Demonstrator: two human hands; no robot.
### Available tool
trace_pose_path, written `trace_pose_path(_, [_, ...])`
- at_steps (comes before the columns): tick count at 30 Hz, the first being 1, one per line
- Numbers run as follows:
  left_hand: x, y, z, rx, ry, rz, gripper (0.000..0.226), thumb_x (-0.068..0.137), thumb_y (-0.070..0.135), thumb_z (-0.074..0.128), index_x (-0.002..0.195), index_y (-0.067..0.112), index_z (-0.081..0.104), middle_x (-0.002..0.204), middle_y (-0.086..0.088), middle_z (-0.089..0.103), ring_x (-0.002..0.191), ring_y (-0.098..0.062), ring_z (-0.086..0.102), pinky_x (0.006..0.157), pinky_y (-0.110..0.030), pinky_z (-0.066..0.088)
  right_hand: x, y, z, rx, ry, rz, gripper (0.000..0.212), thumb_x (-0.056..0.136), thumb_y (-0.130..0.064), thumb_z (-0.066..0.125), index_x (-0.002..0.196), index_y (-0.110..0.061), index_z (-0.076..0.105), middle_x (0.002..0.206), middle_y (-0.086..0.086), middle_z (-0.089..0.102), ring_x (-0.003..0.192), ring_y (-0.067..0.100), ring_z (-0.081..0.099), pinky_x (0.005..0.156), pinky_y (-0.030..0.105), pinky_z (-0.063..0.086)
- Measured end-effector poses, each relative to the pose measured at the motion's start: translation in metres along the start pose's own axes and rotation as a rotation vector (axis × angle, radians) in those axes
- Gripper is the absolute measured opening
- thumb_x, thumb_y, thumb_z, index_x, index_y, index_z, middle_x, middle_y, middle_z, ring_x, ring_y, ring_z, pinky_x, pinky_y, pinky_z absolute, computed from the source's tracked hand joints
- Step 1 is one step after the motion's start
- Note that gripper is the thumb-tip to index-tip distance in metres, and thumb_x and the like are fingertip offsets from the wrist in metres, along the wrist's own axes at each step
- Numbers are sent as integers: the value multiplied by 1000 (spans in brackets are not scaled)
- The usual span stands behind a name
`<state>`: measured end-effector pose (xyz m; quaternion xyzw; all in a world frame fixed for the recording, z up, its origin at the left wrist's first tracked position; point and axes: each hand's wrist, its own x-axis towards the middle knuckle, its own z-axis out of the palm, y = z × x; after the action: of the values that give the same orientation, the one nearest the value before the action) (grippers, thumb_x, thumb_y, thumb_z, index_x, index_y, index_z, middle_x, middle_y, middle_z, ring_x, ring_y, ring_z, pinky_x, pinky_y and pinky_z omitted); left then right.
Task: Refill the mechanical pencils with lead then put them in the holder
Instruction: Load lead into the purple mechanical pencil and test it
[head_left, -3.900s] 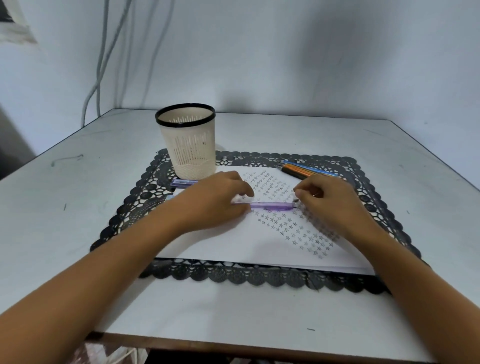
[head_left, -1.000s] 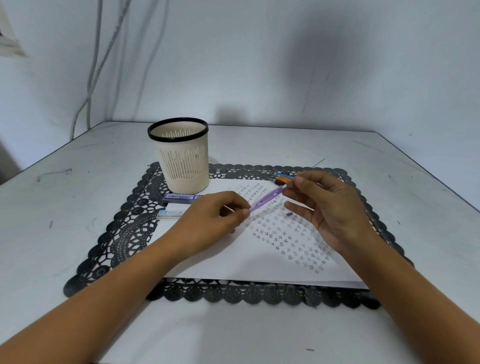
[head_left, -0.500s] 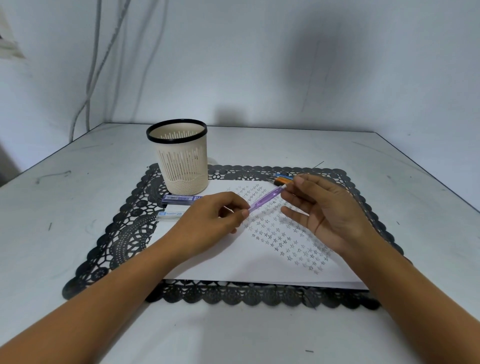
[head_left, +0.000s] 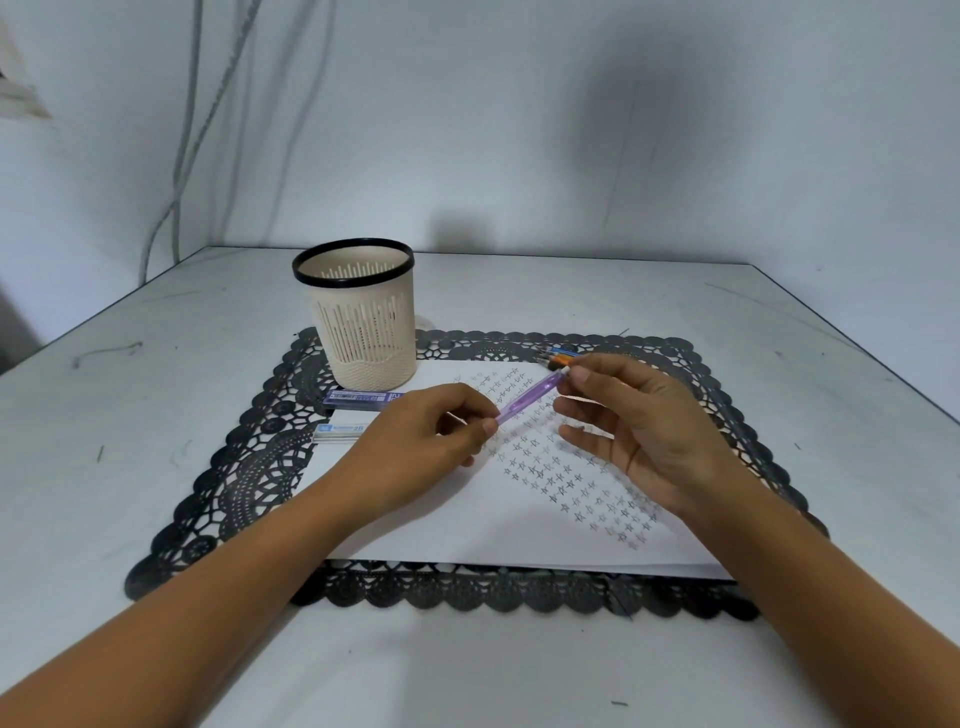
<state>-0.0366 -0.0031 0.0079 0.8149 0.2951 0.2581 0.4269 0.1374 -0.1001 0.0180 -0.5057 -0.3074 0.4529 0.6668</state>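
Left hand (head_left: 431, 441), knuckles up, pinching the low end of a purple pencil (head_left: 530, 397) between thumb and fingertips. Right hand (head_left: 644, 426) loose and spread, fingers near straight, forefinger tip touching the white-capped top end, not curled round it. Pencil held above the paper (head_left: 467, 519), tilted, rising from left hand up and away toward right.

Under both hands, white paper with rows of small pencilled stars, lying on a black lace mat (head_left: 234, 467). Just beyond right forefinger, more pencils (head_left: 558, 357), orange and blue, flat at the paper's far edge; count unclear.

Left of left hand, two lead cases lying flat: purple case (head_left: 363, 398) right at the foot of the holder (head_left: 363, 322), clear case (head_left: 340, 430) nearer. Holder cream with black rim, upright on the mat's far left corner.

All on a scuffed white table (head_left: 130, 415); cables (head_left: 179, 171) down the wall, far left.
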Motion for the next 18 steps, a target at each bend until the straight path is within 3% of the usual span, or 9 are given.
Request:
trace_pose_path(6, [0,0,0,11,0,4,12,86,21,61,81,32,62,67,18,65,67,-13,66,81,-39,53,-3,0,2,-126,24,-68,27,66,-21,66,92,-14,70,79,2,69,72,14,66,66,26,55])
trace_pose_path(11, [1,-2,0,0,0,0,12,85,19,62,82,30,64,66,17,65,68,-17,66,82,-45,53,-8,1,6,-351,45,-150,15,83,-17,63,96,-17,70,85,-1,71,75,13,67,74,32,55])
trace_pose_path(18, [1,-2,1,1,-4,-6,13,86,19,61,81,31,64,65,18,65,68,-16,65,83,-46,51,-10,1,7,-481,55,-182,19,84,-22,63,102,-21,68,93,1,71,76,10,69,73,29,58])
